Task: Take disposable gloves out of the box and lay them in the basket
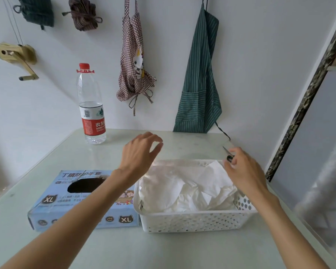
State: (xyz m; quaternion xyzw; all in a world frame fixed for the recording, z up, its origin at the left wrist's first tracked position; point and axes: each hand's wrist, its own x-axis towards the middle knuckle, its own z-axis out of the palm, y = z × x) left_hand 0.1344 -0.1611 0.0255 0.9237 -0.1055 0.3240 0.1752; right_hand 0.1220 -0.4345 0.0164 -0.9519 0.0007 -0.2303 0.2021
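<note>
Both forearms bare, no sleeves or jewellery

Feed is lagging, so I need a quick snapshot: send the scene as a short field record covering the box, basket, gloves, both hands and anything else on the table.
glove box: blue box marked XL, lying flat on the table, oval opening on top, left of and beside the basket
basket: white perforated basket
gloves: white gloves piled inside the basket
left hand: left hand above the table, fingers relaxed, holding nothing
right hand: right hand over the basket's far right corner; grip unclear
other: water bottle upright at the back
</note>
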